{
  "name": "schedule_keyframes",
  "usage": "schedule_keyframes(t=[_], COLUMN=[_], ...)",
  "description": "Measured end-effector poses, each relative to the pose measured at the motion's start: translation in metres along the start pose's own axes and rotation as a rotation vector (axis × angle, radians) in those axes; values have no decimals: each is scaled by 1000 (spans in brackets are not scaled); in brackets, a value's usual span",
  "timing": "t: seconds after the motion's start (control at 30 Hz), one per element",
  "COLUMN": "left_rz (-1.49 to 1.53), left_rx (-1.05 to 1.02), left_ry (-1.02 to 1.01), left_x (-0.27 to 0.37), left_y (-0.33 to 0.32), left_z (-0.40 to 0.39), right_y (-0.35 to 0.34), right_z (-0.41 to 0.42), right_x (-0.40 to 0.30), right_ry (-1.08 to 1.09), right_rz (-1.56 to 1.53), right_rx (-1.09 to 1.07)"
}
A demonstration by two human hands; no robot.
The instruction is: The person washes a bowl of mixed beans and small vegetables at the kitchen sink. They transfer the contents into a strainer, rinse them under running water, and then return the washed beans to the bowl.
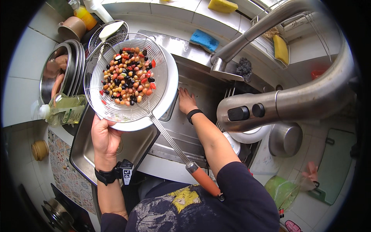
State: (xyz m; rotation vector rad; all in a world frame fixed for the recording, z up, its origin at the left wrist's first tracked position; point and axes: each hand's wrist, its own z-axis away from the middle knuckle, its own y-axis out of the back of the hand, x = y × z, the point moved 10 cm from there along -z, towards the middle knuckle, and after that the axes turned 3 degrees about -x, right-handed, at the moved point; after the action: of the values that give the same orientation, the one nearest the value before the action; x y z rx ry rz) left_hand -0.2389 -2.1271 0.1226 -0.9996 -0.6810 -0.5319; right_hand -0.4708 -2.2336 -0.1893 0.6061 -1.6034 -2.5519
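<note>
My left hand (105,134) holds a white plate (171,72) by its near rim. On the plate rests a wire skimmer (161,63) with an orange handle (204,179) that slopes towards my chest. Mixed beans and nuts (129,76), with black beans and red pieces among them, lie in the skimmer's wire bowl. To the right of the plate, my right hand (187,100) lies with spread fingers on the stainless steel sink (189,136) and holds nothing visible. Its fingertips are close to the plate's rim.
The large metal faucet (249,108) reaches in from the right. A blue sponge (204,40) and a steel wool scrubber (244,68) lie behind the sink. Metal bowls (78,66), a plastic bottle (68,108) and a mesh strainer (123,27) stand left. A metal pot (285,139) stands right.
</note>
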Motion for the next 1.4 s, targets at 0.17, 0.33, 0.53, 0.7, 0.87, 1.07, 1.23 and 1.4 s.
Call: schedule_keyframes(t=[0.17, 0.33, 0.53, 0.7, 0.87, 1.07, 1.23, 1.4], left_rz=[-15, -46, 30, 14, -13, 17, -24, -28], left_rx=[-77, -66, -1, -66, -110, -118, -114, -98], left_ry=[71, 92, 38, 66, 76, 100, 127, 121], left_x=[-4, -4, -3, -6, -13, -21, -25, -23], left_y=[-2, -4, -3, -5, -7, -1, -1, -2], left_z=[-4, -5, -7, -10, -16, -28, -31, -32], right_y=[-15, 39, 49, 22, 16, -16, -6, 22], right_z=[34, 38, 34, 19, 43, 43, 30, 37], right_x=[16, 48, 91, 60, 85, 105, 61, 33], right_ry=[-197, -333, -369, -174, -448, -613, -465, -277], right_rz=[-36, -196, -388, -402, -482, -521, -593, -508], right_rx=[-61, 233, 483, 301, 464, 403, 305, 319])
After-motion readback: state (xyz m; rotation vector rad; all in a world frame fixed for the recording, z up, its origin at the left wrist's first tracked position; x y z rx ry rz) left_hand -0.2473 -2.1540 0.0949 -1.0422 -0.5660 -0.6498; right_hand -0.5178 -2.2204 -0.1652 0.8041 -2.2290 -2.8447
